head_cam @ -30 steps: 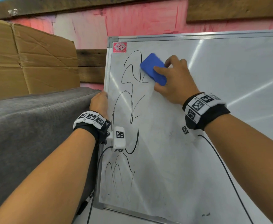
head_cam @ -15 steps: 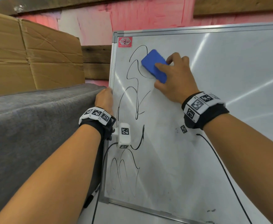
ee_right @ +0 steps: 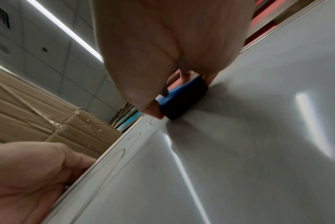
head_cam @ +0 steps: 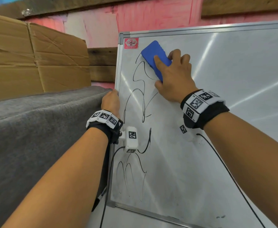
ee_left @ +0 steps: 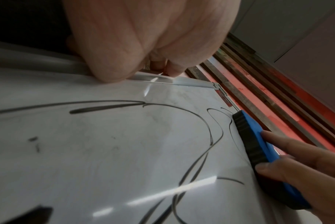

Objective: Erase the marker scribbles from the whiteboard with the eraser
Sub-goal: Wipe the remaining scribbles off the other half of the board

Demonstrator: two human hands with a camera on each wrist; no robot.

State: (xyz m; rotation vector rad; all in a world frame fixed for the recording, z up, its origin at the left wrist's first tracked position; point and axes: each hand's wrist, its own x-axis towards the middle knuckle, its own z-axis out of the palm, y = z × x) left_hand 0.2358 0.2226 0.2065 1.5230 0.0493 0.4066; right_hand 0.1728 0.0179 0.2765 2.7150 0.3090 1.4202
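A whiteboard (head_cam: 225,112) leans upright, with black marker scribbles (head_cam: 139,99) running down its left side. My right hand (head_cam: 171,74) grips a blue eraser (head_cam: 153,55) with a dark felt face and presses it flat on the board near the top left corner, over the top of the scribbles. In the left wrist view the eraser (ee_left: 256,144) lies on the board (ee_left: 124,151) at the end of the black lines (ee_left: 201,159). My left hand (head_cam: 111,101) grips the board's left frame edge, its fingers curled round the metal rim (ee_left: 182,82). The right wrist view shows the eraser (ee_right: 182,97) under my thumb.
A grey fabric-covered surface (head_cam: 36,137) stands left of the board. Behind it are flattened cardboard boxes (head_cam: 32,55) against a pink wall (head_cam: 151,18) with wooden planks. A red sticker (head_cam: 131,43) marks the board's top left corner. Wrist camera cables hang over the board.
My right hand has slid the eraser up and left toward the board's top corner, and the top loop of the scribble is gone. My left hand has kept its hold on the frame.
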